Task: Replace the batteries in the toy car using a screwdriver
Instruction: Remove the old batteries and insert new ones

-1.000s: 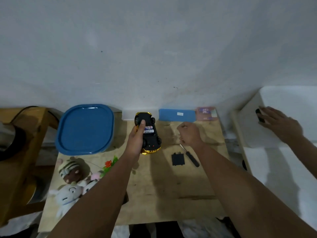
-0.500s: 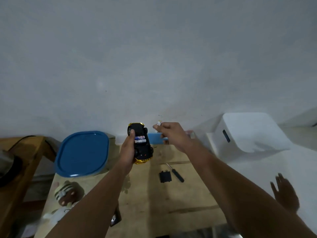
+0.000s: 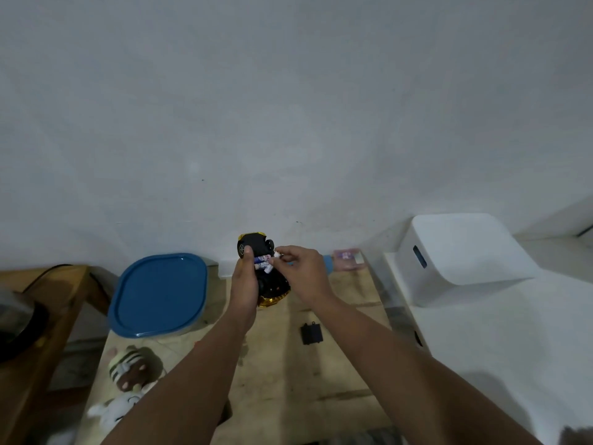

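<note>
My left hand grips the black and gold toy car belly-up above the wooden table. Blue-and-white batteries lie in its uncovered compartment. My right hand pinches one battery at the compartment's right edge. The black battery cover lies on the table below my right wrist. My right forearm hides the screwdriver.
A blue-lidded container stands left of the car. Plush toys lie at the table's near left corner. A white box sits to the right on a white surface. A small pinkish packet and a blue box edge rest against the wall.
The view swung left and down. My right hand came from the wall side to the car's battery compartment with a battery. The other person's hand has left view.
</note>
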Demonstrator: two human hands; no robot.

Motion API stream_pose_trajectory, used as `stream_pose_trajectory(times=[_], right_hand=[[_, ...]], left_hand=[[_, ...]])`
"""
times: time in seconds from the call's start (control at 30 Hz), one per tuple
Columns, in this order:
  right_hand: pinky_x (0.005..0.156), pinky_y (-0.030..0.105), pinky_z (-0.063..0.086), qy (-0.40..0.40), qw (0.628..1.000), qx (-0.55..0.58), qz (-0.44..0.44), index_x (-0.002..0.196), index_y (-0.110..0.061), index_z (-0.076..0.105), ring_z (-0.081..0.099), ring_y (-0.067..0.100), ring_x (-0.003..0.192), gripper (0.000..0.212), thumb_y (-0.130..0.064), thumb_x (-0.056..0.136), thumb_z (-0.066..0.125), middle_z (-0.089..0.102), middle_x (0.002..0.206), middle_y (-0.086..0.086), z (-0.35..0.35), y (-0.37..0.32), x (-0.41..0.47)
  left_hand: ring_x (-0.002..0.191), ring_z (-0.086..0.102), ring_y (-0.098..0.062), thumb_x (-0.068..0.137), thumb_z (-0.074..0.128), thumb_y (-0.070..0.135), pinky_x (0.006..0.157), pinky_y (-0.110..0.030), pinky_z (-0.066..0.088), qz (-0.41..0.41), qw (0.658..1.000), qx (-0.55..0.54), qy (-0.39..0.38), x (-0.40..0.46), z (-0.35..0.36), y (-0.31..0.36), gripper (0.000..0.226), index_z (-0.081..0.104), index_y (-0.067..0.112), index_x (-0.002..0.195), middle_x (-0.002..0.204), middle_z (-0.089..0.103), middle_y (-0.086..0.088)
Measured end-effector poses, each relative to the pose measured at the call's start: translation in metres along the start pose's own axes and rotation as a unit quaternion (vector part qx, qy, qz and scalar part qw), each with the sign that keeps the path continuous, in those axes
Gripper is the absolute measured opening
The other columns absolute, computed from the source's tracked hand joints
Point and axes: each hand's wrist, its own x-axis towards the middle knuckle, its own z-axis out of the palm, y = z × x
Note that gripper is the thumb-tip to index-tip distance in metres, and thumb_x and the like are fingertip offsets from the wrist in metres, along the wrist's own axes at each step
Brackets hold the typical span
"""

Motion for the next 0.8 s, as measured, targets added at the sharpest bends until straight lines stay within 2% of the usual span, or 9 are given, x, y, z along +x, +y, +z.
stream_pose_trajectory(times=[0.1, 0.23, 0.33, 0.43, 0.53, 0.67, 0.8], right_hand=[[0.081, 0.022, 0.056, 0.038, 0.998, -0.038, -0.030, 0.118, -0.016, 0.074, 0.066, 0.006, 0.090, 0.040, -0.040, 0.086, 0.077, 0.072, 0.099, -0.003, 0.002, 0.002, -0.003], [0.082, 0.028, 0.058, 0.058, 0.997, -0.043, -0.018, 0.116, -0.014, 0.075, 0.066, 0.007, 0.092, 0.040, -0.040, 0.086, 0.077, 0.069, 0.101, -0.002, 0.002, 0.007, -0.004], [0.081, 0.029, 0.059, 0.069, 0.996, -0.048, -0.009, 0.114, -0.014, 0.075, 0.066, 0.008, 0.092, 0.040, -0.042, 0.085, 0.077, 0.069, 0.101, -0.003, 0.003, 0.009, -0.004], [0.077, 0.022, 0.057, 0.077, 0.996, -0.042, 0.000, 0.114, -0.016, 0.076, 0.066, 0.005, 0.089, 0.039, -0.042, 0.085, 0.077, 0.070, 0.098, -0.005, 0.005, 0.009, -0.004], [0.078, 0.022, 0.056, 0.079, 0.996, -0.046, 0.004, 0.115, -0.017, 0.075, 0.063, 0.004, 0.088, 0.038, -0.043, 0.087, 0.076, 0.067, 0.100, -0.006, 0.007, 0.007, -0.007], [0.074, 0.026, 0.054, 0.078, 0.989, -0.126, -0.017, 0.119, -0.021, 0.074, 0.058, 0.006, 0.084, 0.038, -0.046, 0.091, 0.069, 0.060, 0.099, -0.005, 0.010, 0.007, -0.010], [0.065, 0.021, 0.046, 0.066, 0.979, -0.188, -0.044, 0.121, -0.022, 0.073, 0.053, 0.006, 0.079, 0.037, -0.046, 0.097, 0.060, 0.052, 0.096, -0.008, 0.012, 0.011, -0.013]], left_hand=[[0.114, 0.072, -0.024, 0.098, 0.043, 0.070, 0.104, -0.052, 0.054, -0.006, 1.000, -0.006, 0.001, 0.000, 0.003, -0.001, 0.060, 0.065, 0.027, 0.133, 0.123, 0.075, -0.006], [0.110, 0.074, -0.025, 0.099, 0.043, 0.069, 0.102, -0.052, 0.055, -0.015, 0.999, -0.020, 0.020, 0.004, 0.006, 0.002, 0.059, 0.064, 0.025, 0.133, 0.121, 0.076, -0.006], [0.109, 0.074, -0.025, 0.094, 0.045, 0.072, 0.102, -0.052, 0.055, -0.014, 1.000, -0.012, 0.021, 0.007, 0.008, 0.004, 0.062, 0.065, 0.026, 0.132, 0.119, 0.076, -0.006], [0.109, 0.074, -0.024, 0.085, 0.048, 0.078, 0.101, -0.052, 0.056, -0.012, 1.000, -0.002, 0.023, 0.010, 0.010, 0.004, 0.068, 0.066, 0.029, 0.129, 0.118, 0.076, -0.004], [0.109, 0.073, -0.024, 0.094, 0.045, 0.073, 0.101, -0.051, 0.056, -0.010, 1.000, 0.000, 0.026, 0.011, 0.012, 0.004, 0.061, 0.066, 0.028, 0.130, 0.118, 0.076, -0.005], [0.111, 0.072, -0.025, 0.100, 0.041, 0.069, 0.099, -0.050, 0.057, -0.008, 0.999, 0.001, 0.040, 0.012, 0.018, 0.001, 0.057, 0.064, 0.027, 0.131, 0.119, 0.074, -0.006], [0.109, 0.072, -0.025, 0.094, 0.042, 0.075, 0.099, -0.051, 0.057, -0.011, 0.999, 0.005, 0.043, 0.014, 0.019, -0.003, 0.063, 0.065, 0.027, 0.128, 0.117, 0.075, -0.005]])
